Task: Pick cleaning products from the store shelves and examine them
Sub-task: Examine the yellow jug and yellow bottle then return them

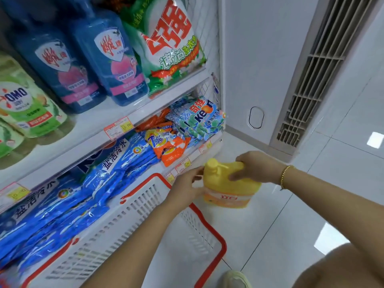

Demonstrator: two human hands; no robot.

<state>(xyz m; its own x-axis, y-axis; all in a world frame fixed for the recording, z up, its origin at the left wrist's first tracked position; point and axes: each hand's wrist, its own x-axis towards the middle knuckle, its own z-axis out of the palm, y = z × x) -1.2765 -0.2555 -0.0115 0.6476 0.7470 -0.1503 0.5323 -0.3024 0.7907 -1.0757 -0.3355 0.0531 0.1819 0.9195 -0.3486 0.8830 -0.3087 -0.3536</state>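
Gripping the yellow bottle (228, 183) from above, the right hand (255, 165) bears its weight; the left hand (187, 186) cups its side, probably steadying it.

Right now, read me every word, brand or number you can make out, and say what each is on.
"OMO": green bottle
"Tide": orange bag
"Keon": blue and green bag
"立白": yellow detergent bottle
"12.00": price tag on the shelf edge
"盐洁冷水": blue bags
"速洁": white and green bag
Blue bottles, their labels, and the other price tags: too blurred to read.
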